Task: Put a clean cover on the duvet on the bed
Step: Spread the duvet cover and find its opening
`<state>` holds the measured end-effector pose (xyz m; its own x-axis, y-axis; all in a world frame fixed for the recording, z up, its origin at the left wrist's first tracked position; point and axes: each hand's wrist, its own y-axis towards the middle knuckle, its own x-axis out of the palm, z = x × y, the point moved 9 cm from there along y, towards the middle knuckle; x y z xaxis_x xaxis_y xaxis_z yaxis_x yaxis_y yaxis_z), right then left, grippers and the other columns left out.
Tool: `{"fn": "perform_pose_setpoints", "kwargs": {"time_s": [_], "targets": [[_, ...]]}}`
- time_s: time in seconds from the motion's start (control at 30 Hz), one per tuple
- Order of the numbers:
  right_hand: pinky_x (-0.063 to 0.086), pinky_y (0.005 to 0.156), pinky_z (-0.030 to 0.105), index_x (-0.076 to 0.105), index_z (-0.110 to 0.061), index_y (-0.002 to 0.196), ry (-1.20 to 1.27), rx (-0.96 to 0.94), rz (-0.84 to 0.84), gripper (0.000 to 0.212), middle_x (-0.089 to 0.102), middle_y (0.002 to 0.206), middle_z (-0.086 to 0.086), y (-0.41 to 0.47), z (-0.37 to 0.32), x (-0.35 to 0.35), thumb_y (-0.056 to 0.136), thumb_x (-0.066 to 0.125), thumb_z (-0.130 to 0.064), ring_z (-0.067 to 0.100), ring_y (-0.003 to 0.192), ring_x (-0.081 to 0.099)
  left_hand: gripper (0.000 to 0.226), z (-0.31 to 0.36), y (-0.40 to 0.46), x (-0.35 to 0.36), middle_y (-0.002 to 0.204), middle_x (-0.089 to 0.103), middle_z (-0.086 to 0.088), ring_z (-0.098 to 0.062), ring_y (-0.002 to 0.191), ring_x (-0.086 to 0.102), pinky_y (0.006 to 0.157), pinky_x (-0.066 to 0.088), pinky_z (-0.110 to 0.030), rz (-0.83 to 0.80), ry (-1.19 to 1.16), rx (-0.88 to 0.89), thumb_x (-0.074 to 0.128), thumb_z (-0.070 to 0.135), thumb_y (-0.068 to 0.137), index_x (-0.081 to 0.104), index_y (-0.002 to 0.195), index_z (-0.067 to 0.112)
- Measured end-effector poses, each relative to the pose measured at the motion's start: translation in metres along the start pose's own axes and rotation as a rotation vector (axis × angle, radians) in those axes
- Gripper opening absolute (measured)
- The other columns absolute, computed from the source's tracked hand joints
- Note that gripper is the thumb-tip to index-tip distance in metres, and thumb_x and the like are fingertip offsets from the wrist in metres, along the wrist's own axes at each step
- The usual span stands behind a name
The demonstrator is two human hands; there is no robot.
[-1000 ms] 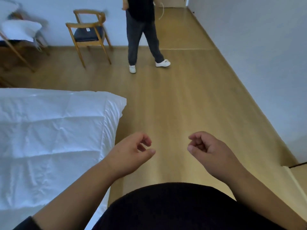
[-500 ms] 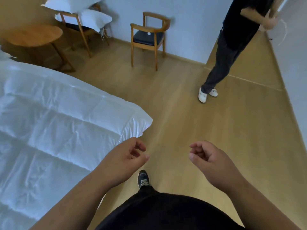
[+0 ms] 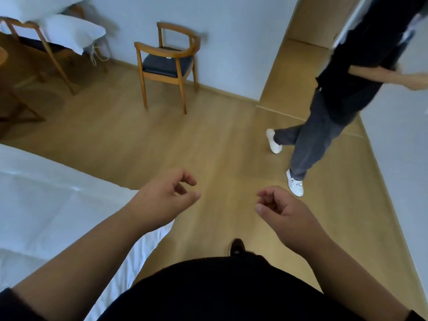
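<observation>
The white duvet (image 3: 46,212) lies on the bed (image 3: 129,258) at the lower left, and it fills that side of the view. The left hand (image 3: 165,200) hangs just above the duvet's near corner, and the left forearm crosses over its edge; I cannot tell if the arm touches the fabric. The fingers of this hand are loosely curled and hold nothing. The right hand (image 3: 281,213) is over the floor, well apart from the duvet, and its fingers are also loosely curled around nothing.

The floor (image 3: 196,147) is light wood and it runs to a pale wall (image 3: 231,42). Against this wall stands a wooden chair (image 3: 168,63) with a dark seat. At the upper left a second chair (image 3: 49,54) carries white bedding (image 3: 69,31), which is blurred. At the right another person (image 3: 324,117) in dark clothes and white shoes stands on the floor, with one arm stretched to the right.

The duvet looks smooth and flat, with a soft fold line across it, and its side hangs down over the bed edge with small wrinkles. A dark shoe (image 3: 236,246) of the wearer shows between the two arms.
</observation>
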<state>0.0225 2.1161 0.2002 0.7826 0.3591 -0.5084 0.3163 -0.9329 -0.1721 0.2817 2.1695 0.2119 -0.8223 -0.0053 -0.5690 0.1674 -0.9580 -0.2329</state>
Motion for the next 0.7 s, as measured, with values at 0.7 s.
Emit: {"fn": "perform_pose_setpoints", "kwargs": {"time_s": [0.7], "targets": [[0.051,0.087,0.031,0.057,-0.044,0.107,-0.217,-0.396,-0.759,0.026,0.062,0.097,-0.028,0.43,-0.159,0.167,0.094,0.068,-0.025,0.001,0.091,0.061,0.018,-0.084,0.199,-0.144,0.096,0.064,0.008,-0.008,0.079,0.063,0.064,0.048,-0.017,0.568,-0.249,-0.51,0.067,0.045,0.089,0.059,0.103,0.038]]}}
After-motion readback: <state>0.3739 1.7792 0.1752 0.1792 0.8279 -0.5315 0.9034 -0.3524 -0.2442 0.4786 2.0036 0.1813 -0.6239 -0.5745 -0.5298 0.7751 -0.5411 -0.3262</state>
